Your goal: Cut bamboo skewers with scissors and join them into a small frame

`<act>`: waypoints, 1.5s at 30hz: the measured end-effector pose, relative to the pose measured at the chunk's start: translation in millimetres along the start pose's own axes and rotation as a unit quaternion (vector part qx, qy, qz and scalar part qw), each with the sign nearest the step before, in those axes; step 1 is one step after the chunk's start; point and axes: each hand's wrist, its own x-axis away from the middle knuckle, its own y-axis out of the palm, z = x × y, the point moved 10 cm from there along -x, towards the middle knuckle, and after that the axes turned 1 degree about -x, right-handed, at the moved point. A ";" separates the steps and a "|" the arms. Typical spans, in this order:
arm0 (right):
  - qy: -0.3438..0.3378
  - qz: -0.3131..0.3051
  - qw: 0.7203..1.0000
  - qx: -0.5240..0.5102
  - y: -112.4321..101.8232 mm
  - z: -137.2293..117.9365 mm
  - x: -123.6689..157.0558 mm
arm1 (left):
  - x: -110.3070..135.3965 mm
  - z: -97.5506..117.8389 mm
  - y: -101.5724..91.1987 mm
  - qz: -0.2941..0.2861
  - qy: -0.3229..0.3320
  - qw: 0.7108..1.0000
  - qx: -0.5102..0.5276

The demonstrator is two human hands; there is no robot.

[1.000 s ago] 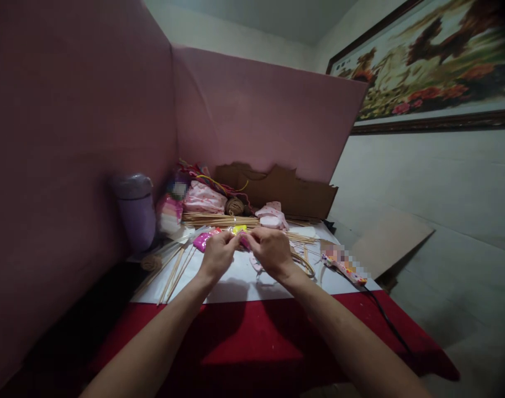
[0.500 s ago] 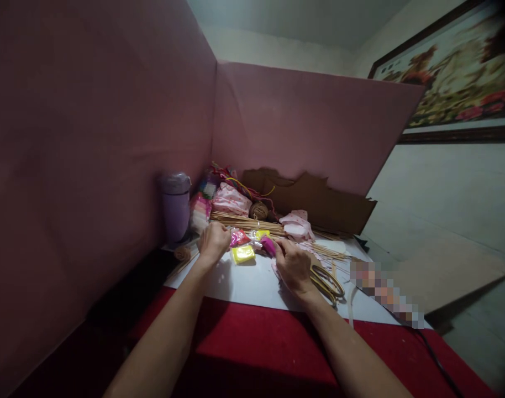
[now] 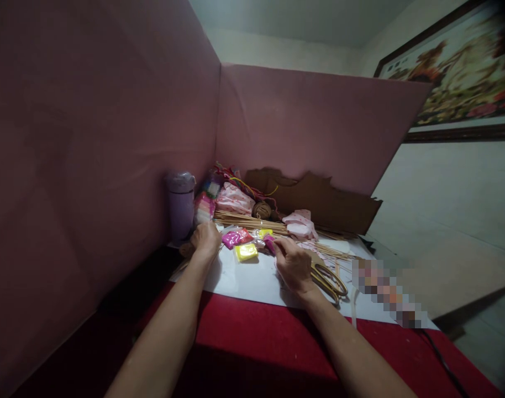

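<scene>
My right hand (image 3: pixel 293 264) is closed, thumb and fingers pinching a small magenta piece (image 3: pixel 269 243), whose kind I cannot make out. My left hand (image 3: pixel 206 239) is curled at the left part of the white board (image 3: pixel 240 282), its back toward me. Whatever its fingers hold, if anything, is hidden. Between the hands lie a yellow plastic packet (image 3: pixel 246 252) and a shiny magenta packet (image 3: pixel 235 239) beside a red one (image 3: pixel 245 235). Another yellow packet (image 3: pixel 264 233) sits behind. Gold-handled scissors (image 3: pixel 329 282) rest right of my right hand.
Thin wooden sticks (image 3: pixel 252 221) lie behind the packets. A ball of brown twine (image 3: pixel 261 210), pink patterned cloth (image 3: pixel 300 224) and torn cardboard (image 3: pixel 319 199) are farther back. A purple tumbler (image 3: pixel 181 207) stands left by the pink wall. Red cloth (image 3: pixel 244 331) covers the near side.
My left hand has shifted left, away from the magenta and red packets, which now show more fully. My right hand keeps its hold on the magenta piece. The view has shifted slightly.
</scene>
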 end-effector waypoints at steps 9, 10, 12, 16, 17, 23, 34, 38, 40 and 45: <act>-0.061 0.008 0.998 0.000 -6.6 -11.8 0.6 | 2.8 4.6 -14.8 0.035 -0.008 0.993 -0.114; -0.060 0.001 0.998 -0.004 -5.2 -11.3 1.1 | 4.4 6.6 -16.3 0.035 -0.005 0.992 -0.124; -0.057 -0.012 0.998 -0.006 -2.3 -10.3 2.0 | 7.1 10.0 -14.7 0.018 0.003 0.987 -0.160; -0.071 -0.012 0.997 0.009 -0.5 -11.9 3.5 | 10.8 10.1 -3.6 -0.037 0.018 0.973 -0.227; -0.077 -0.004 0.997 0.008 -1.3 -12.5 3.8 | 11.4 9.0 -1.3 -0.046 0.019 0.971 -0.234; -0.107 0.035 0.994 -0.001 -3.6 -13.1 6.8 | 14.9 4.1 6.4 -0.066 0.025 0.964 -0.257; -0.154 0.087 0.983 0.051 -15.9 -25.8 11.0 | 26.2 28.6 -4.1 0.003 0.060 0.979 -0.194; -0.157 0.075 0.984 -0.041 -16.4 -27.9 8.8 | 40.2 53.3 -7.3 0.026 0.118 0.990 0.071; -0.161 0.069 0.980 -0.095 -16.3 -29.5 8.2 | 45.2 59.1 14.7 -0.084 0.100 0.956 0.264; -0.156 0.049 0.974 -0.157 -9.9 -30.4 8.5 | 57.2 74.4 47.3 -0.240 0.047 0.770 0.589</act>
